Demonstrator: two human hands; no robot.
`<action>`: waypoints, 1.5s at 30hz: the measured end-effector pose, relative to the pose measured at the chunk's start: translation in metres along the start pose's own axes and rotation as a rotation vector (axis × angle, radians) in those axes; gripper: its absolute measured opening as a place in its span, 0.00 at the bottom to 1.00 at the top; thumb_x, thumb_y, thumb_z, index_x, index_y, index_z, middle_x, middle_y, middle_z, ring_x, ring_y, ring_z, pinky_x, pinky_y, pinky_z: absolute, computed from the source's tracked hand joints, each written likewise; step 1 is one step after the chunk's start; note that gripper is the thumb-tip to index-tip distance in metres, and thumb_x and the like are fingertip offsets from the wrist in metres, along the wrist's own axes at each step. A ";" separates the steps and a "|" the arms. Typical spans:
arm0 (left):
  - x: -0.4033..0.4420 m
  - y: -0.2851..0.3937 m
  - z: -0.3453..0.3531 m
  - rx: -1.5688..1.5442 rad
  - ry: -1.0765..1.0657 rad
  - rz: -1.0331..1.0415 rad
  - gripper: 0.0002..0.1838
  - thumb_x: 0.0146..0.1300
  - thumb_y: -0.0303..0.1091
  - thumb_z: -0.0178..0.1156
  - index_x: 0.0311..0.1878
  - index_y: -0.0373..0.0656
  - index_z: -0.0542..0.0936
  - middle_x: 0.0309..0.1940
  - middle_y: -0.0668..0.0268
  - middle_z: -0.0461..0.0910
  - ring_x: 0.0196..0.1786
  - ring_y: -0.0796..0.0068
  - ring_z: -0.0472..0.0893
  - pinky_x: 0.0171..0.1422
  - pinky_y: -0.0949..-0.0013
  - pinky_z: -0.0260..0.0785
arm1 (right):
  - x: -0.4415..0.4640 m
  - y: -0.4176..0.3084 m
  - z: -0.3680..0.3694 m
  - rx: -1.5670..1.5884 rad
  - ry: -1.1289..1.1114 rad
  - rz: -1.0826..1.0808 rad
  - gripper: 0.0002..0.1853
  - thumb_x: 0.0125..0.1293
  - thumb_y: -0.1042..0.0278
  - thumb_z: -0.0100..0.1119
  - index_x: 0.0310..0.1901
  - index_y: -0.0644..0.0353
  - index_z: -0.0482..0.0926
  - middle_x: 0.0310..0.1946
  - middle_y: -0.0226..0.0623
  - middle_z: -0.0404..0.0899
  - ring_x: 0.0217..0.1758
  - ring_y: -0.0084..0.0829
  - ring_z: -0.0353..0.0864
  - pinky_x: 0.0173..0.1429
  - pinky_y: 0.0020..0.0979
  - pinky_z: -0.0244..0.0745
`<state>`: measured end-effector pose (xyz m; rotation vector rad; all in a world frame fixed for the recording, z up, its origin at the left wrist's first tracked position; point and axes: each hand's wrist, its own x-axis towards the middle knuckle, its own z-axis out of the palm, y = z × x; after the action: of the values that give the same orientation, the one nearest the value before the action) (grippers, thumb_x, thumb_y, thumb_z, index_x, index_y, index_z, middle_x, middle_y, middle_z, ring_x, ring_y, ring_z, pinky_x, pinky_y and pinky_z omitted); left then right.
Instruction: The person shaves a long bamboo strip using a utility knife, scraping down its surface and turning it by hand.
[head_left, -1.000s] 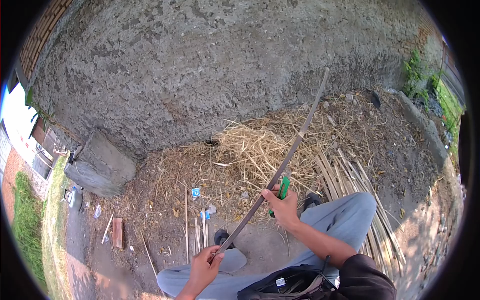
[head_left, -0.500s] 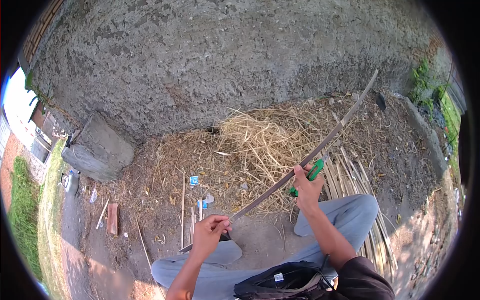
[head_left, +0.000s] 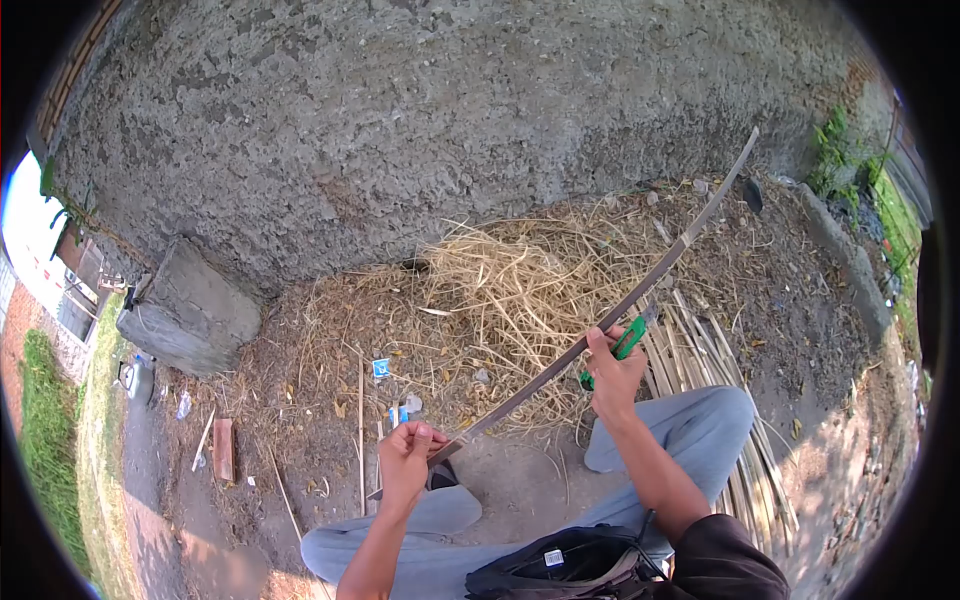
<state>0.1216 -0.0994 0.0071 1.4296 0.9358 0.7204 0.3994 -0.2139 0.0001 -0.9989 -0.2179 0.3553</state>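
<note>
A long, dark bamboo strip (head_left: 640,290) runs diagonally from near the wall down to my left foot. My right hand (head_left: 617,375) is closed around its middle and also holds a green utility knife (head_left: 630,338), whose blade end points up and to the right. My left hand (head_left: 406,462) is closed, with its thumb and fingers pinched at the lower part of the strip. The strip passes behind this hand, so the exact grip is partly hidden. The strip's lower end shows just beyond the hand, near the ground.
A heap of pale shavings (head_left: 510,285) lies ahead, before a rough wall (head_left: 450,110). Several split strips (head_left: 700,355) lie beside my right leg. A concrete block (head_left: 195,310) stands left, near a reddish brick-like piece (head_left: 224,450). Blue wrappers (head_left: 380,369) litter the ground.
My left hand has shifted slightly left and its fingers have curled in more. My right hand still holds the strip and knife in nearly the same place.
</note>
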 end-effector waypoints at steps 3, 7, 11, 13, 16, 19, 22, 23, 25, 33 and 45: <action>0.000 0.015 -0.009 -0.151 0.156 0.106 0.12 0.74 0.32 0.55 0.37 0.33 0.75 0.26 0.63 0.79 0.29 0.72 0.84 0.39 0.71 0.79 | 0.005 -0.002 -0.002 -0.047 0.026 -0.030 0.09 0.64 0.72 0.69 0.41 0.67 0.80 0.25 0.28 0.78 0.18 0.12 0.65 0.20 0.19 0.56; 0.008 0.043 -0.065 -0.009 0.344 0.239 0.13 0.75 0.33 0.54 0.36 0.34 0.76 0.21 0.67 0.75 0.26 0.74 0.82 0.33 0.75 0.77 | 0.010 -0.003 -0.005 -0.030 0.089 -0.020 0.07 0.63 0.73 0.69 0.39 0.66 0.81 0.24 0.24 0.76 0.18 0.11 0.63 0.21 0.19 0.53; 0.009 0.051 -0.116 0.452 0.497 0.156 0.15 0.76 0.37 0.51 0.51 0.32 0.76 0.36 0.56 0.81 0.43 0.61 0.85 0.47 0.63 0.78 | 0.012 0.000 -0.006 -0.049 0.157 -0.001 0.07 0.62 0.74 0.69 0.38 0.65 0.81 0.23 0.23 0.75 0.19 0.11 0.63 0.21 0.19 0.52; 0.006 0.053 -0.110 1.623 0.860 0.476 0.27 0.75 0.44 0.52 0.67 0.34 0.66 0.61 0.45 0.72 0.67 0.48 0.70 0.67 0.49 0.65 | 0.010 0.003 -0.005 -0.060 0.165 -0.024 0.07 0.62 0.74 0.69 0.37 0.66 0.81 0.24 0.24 0.76 0.21 0.11 0.64 0.22 0.19 0.53; -0.014 0.067 -0.066 1.171 0.459 0.398 0.37 0.73 0.48 0.53 0.74 0.34 0.55 0.72 0.44 0.57 0.78 0.45 0.51 0.78 0.46 0.45 | 0.006 0.008 0.000 -0.060 0.164 -0.027 0.07 0.62 0.74 0.69 0.37 0.67 0.81 0.25 0.25 0.77 0.22 0.11 0.66 0.23 0.19 0.55; -0.020 0.065 -0.016 1.206 0.148 0.646 0.39 0.68 0.51 0.58 0.71 0.31 0.60 0.70 0.44 0.61 0.76 0.43 0.55 0.77 0.46 0.48 | 0.003 0.013 0.002 -0.086 0.141 -0.046 0.08 0.62 0.74 0.70 0.38 0.68 0.81 0.26 0.27 0.78 0.23 0.11 0.67 0.24 0.19 0.56; -0.014 0.056 0.032 1.183 -0.005 0.739 0.38 0.65 0.48 0.62 0.69 0.32 0.63 0.68 0.46 0.64 0.75 0.46 0.59 0.76 0.45 0.51 | -0.001 0.012 0.005 -0.098 0.140 -0.055 0.08 0.62 0.74 0.70 0.38 0.68 0.81 0.26 0.26 0.78 0.22 0.11 0.66 0.24 0.18 0.56; -0.008 0.051 0.043 1.173 -0.058 0.784 0.37 0.63 0.47 0.64 0.68 0.33 0.65 0.67 0.47 0.67 0.73 0.48 0.62 0.74 0.44 0.53 | -0.002 0.009 0.007 -0.096 0.138 -0.041 0.08 0.62 0.73 0.70 0.38 0.67 0.81 0.25 0.26 0.78 0.22 0.11 0.66 0.24 0.18 0.56; 0.006 0.042 0.058 1.177 -0.085 0.836 0.35 0.63 0.45 0.64 0.67 0.34 0.67 0.64 0.49 0.70 0.67 0.48 0.69 0.70 0.46 0.60 | -0.007 -0.001 0.012 -0.074 0.119 -0.011 0.08 0.62 0.73 0.70 0.38 0.67 0.81 0.25 0.26 0.78 0.22 0.11 0.66 0.23 0.18 0.56; 0.013 0.033 0.071 1.104 -0.111 0.921 0.19 0.63 0.34 0.64 0.55 0.39 0.76 0.46 0.56 0.79 0.38 0.56 0.84 0.40 0.61 0.78 | -0.009 -0.006 0.007 -0.067 0.070 -0.029 0.07 0.63 0.73 0.69 0.37 0.67 0.82 0.27 0.28 0.81 0.28 0.14 0.74 0.32 0.18 0.67; -0.040 0.042 0.019 0.281 -0.410 -0.149 0.11 0.73 0.33 0.55 0.44 0.33 0.78 0.22 0.70 0.70 0.18 0.81 0.64 0.23 0.76 0.56 | -0.030 -0.016 0.009 -0.552 -0.473 -0.173 0.12 0.73 0.61 0.56 0.43 0.63 0.80 0.21 0.31 0.78 0.21 0.21 0.72 0.29 0.28 0.67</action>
<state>0.1241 -0.1418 0.0513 1.6522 0.8286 0.1743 0.3714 -0.2262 0.0184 -1.4161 -0.8605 0.3776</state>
